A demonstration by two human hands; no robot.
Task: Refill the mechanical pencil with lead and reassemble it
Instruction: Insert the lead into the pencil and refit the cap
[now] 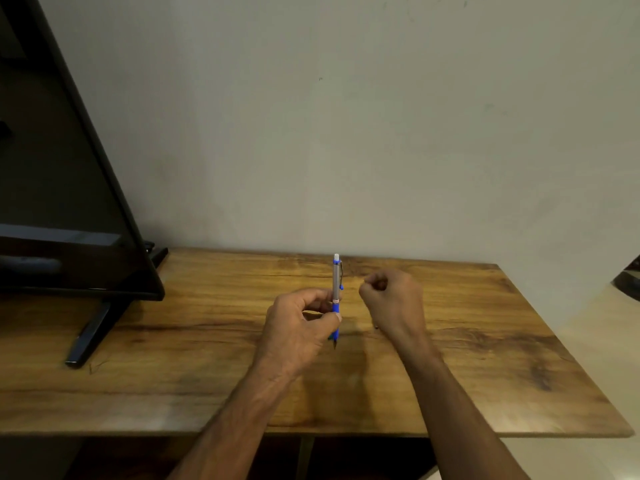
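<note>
A mechanical pencil with a grey barrel, blue grip and white eraser end stands upright above the middle of the wooden table, tip down. My left hand pinches its blue grip between thumb and fingers. My right hand hovers just to the right of the pencil, fingers curled into a loose fist; I cannot tell whether it holds anything. A tiny dark item lies on the table by my right wrist.
A black monitor on a dark stand fills the left side of the table. A plain wall rises behind the table's far edge. The table's right edge drops to a pale floor.
</note>
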